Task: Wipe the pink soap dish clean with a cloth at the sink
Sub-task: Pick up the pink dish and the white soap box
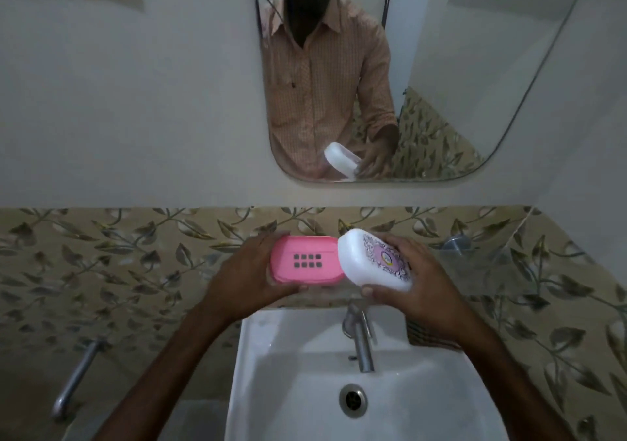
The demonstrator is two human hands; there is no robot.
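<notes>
Holding dish [326, 272] above sink [261, 355], left hand [244, 279] fingers curled round it; right hand [419, 293] grips lid [368, 264], already off. No cloth in hand, so wiping looks unstarted.

pink soap dish [303, 260]: rounded rectangular pink plastic tray with 8 small square drain holes in 2 rows of 4 at its middle; the hollow side faces the camera.
dish position: held up above the back edge of the sink [271, 372], gripped at its left end by the left hand [244, 271].
white lid [375, 260]: rounded white cover with a purple patterned label, tilted, overlapping the dish's right end; the right hand [417, 281] holds it.
sink: white basin below both, with a round metal drain at its bottom.
</notes>
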